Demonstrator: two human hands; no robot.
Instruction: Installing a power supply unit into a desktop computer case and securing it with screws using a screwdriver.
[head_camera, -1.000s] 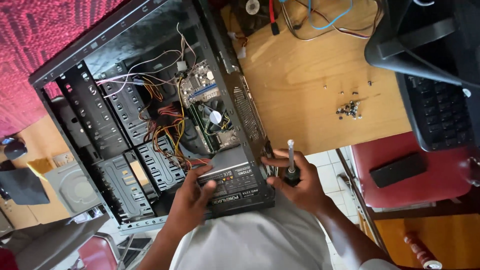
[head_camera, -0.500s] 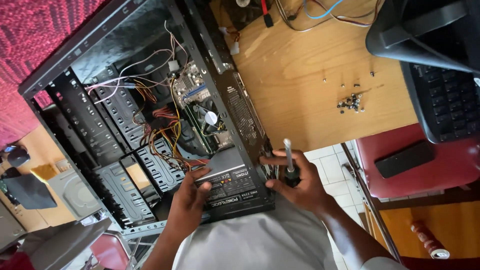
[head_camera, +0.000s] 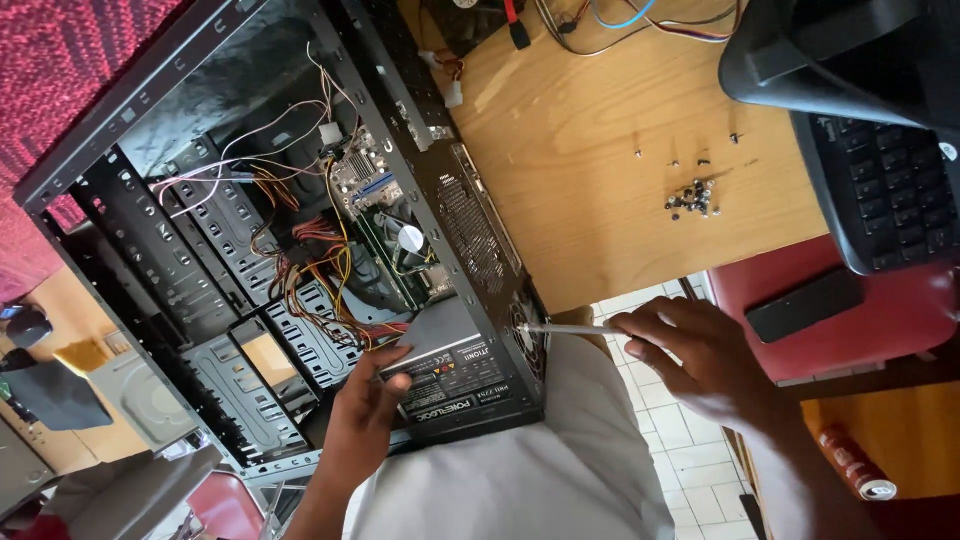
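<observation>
Your left hand (head_camera: 362, 425) is lying flat and open, fingers spread, on the grey power supply (head_camera: 455, 368), which is sitting in the near corner of the open black computer case (head_camera: 160, 265). Just to the right, your right hand (head_camera: 700, 360) is closing its fingers around a screwdriver (head_camera: 568, 328); the shaft is pointing left and its tip is touching the rear panel of the case beside the supply's fan grille. The case itself is hanging partly over the near edge of the wooden desk (head_camera: 590, 190), above your lap.

Farther in, bundled orange, yellow and red cables (head_camera: 305, 265) are running from the supply across the drive bays toward the motherboard (head_camera: 385, 215). To the right, on the bare desk, a small heap of dark screws (head_camera: 692, 197) is lying well apart from the case, with a few single ones scattered beyond it. At the far right a black keyboard (head_camera: 885, 190) is overhanging the desk edge above a red chair seat (head_camera: 830, 300).
</observation>
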